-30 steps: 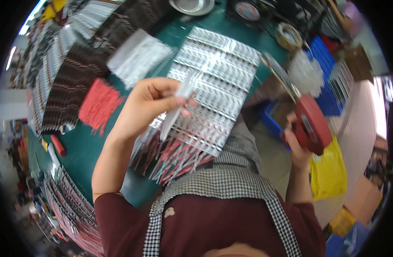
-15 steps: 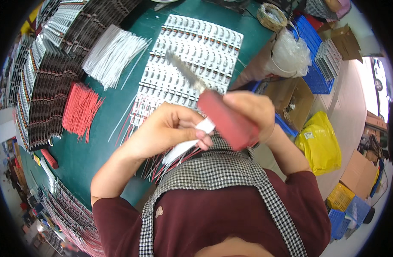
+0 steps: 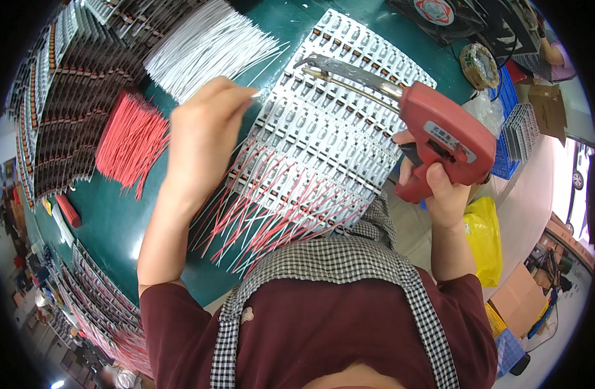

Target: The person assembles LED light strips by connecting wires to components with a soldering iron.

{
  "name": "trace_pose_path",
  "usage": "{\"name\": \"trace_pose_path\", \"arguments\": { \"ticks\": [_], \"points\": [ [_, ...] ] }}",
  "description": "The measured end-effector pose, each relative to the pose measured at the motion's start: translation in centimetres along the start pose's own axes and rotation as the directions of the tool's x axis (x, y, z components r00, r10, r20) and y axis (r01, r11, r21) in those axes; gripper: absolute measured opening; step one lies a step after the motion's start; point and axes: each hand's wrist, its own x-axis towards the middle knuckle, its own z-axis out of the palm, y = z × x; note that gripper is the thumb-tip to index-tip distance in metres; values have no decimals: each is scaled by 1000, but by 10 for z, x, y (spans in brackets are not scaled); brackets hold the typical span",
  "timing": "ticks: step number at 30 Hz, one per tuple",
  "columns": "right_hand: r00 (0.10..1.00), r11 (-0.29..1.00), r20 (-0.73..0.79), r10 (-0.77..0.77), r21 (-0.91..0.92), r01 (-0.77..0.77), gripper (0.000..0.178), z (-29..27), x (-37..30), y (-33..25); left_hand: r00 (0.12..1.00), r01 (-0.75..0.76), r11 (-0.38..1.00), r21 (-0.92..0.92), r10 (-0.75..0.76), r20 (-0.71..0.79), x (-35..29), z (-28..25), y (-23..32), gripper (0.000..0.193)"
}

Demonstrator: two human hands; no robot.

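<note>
My right hand (image 3: pixel 440 185) grips a red soldering gun (image 3: pixel 449 133), its metal tip and thin feed tube pointing left over the sheet of white circuit boards (image 3: pixel 336 110). Rows of small parts cover this sheet, and red and white wires (image 3: pixel 278 207) hang off its lower rows toward my apron. My left hand (image 3: pixel 206 129) is raised at the sheet's left side, fingers pinched together and slightly blurred. A small white bit shows at its fingertips; I cannot make out what it is. Beyond that hand lies a bundle of white wires (image 3: pixel 210 48), with red wires (image 3: pixel 130 142) to its left.
Tall stacks of board sheets (image 3: pixel 64 110) fill the left. A red-handled tool (image 3: pixel 68 211) lies on the green table (image 3: pixel 119 227). At the right are a roll of tape (image 3: pixel 479 66), a blue crate (image 3: pixel 504 152) and a yellow bag (image 3: pixel 484 243). A black fan-like unit (image 3: pixel 440 16) stands behind.
My left hand has moved up and left, and the white strip it held no longer shows. The soldering gun has shifted right and turned its tip left. More of the wired rows is visible.
</note>
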Motion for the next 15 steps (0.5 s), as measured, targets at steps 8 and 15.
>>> {"name": "trace_pose_path", "arguments": {
  "ticks": [8, 15],
  "points": [
    [960, 939, -79, 270, -198, -280, 49, 11, 12, -2, 993, -40, 987, 154, 22, 118, 3, 34, -12, 17],
    [973, 965, -127, 194, -155, -213, 47, 14, 15, 3, 997, -74, 970, 231, 76, 1, 16, 22, -19, 19]
  ]
}}
